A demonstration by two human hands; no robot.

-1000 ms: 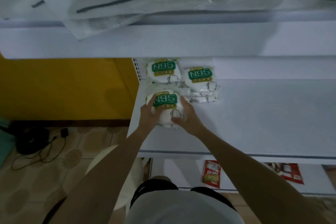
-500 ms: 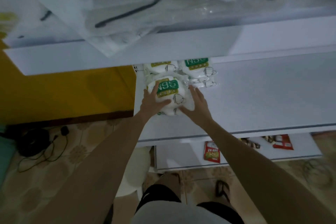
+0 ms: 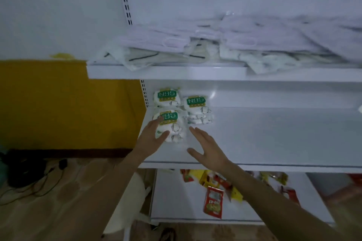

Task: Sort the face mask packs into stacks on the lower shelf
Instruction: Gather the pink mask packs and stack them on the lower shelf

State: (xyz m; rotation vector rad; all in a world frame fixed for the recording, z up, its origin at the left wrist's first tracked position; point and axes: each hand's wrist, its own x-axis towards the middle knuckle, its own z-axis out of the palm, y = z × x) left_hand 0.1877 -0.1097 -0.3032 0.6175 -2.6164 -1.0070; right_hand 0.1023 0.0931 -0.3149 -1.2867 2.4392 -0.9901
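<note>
Three stacks of white N95 mask packs with green labels stand at the left end of the white lower shelf (image 3: 274,139): a front stack (image 3: 172,129), a back-left stack (image 3: 166,97) and a back-right stack (image 3: 197,109). My left hand (image 3: 152,137) lies flat with straight fingers against the front stack's left side. Just right of that stack hovers my right hand (image 3: 205,145), fingers spread, holding nothing. A loose heap of flat mask packs (image 3: 225,45), pinkish and white, lies on the shelf above.
Red and yellow snack sachets (image 3: 213,199) are scattered on the bottom shelf. A yellow wall panel (image 3: 68,103) stands to the left, with a black bag and cables (image 3: 23,172) on the tiled floor. A white stool (image 3: 129,201) is below my left arm.
Both hands have let go of the front N95 stack and drawn back, the right hand clear of it. The view has tilted up, so the upper shelf's heap now shows.
</note>
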